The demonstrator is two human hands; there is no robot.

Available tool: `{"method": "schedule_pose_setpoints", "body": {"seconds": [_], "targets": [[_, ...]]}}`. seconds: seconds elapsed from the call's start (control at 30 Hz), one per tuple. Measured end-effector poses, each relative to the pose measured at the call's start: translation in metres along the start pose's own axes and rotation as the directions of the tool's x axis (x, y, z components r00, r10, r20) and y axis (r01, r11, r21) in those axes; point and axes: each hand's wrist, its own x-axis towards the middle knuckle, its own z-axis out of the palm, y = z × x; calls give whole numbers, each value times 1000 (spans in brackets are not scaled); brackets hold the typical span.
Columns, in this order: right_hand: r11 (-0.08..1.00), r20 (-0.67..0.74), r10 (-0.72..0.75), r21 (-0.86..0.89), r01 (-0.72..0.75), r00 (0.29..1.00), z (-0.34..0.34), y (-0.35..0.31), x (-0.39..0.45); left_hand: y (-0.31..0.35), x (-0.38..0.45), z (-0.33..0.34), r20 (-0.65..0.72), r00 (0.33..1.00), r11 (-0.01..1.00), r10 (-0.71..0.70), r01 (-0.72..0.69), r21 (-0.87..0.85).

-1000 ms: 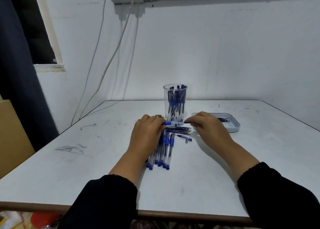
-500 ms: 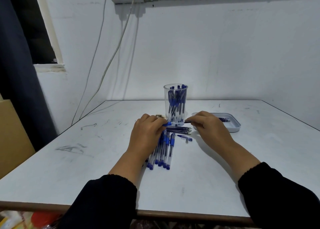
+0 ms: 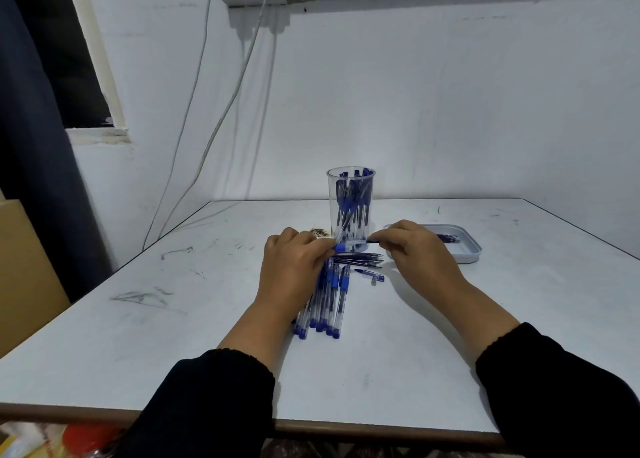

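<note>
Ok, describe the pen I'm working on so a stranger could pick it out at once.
On the white table, find the pen-filled clear cup. Just in front of it, one pen runs sideways between the left hand and right hand. It alone is held up; the other pens lie on the table.

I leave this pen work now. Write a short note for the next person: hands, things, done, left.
Left hand pinches the blue end of a clear pen; right hand pinches a dark refill at its other end.
Done: the cup holds many standing pens.
Left: a row of pens lies partly under the left hand, loose refills lie beside it, more in the tray. How far the refill is in, I cannot tell.
</note>
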Motion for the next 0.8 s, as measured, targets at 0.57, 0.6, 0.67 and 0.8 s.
{"method": "schedule_pose_setpoints", "body": {"seconds": [0.57,0.6,0.67,0.8], "targets": [[999,29,-38,-2,38,999,2,-3,-1,2,0,-1,7,1000,1000,11,-11,-26],[998,36,-60,6,60,998,3,-3,-2,3,0,-1,19,999,999,28,-27,-36],[996,62,-86,26,85,994,4,-6,-3,6,0,-1,50,997,997,53,-50,-55],[999,127,0,37,-5,992,4,-6,0,5,0,-1,46,999,999,6,-3,-49]]}}
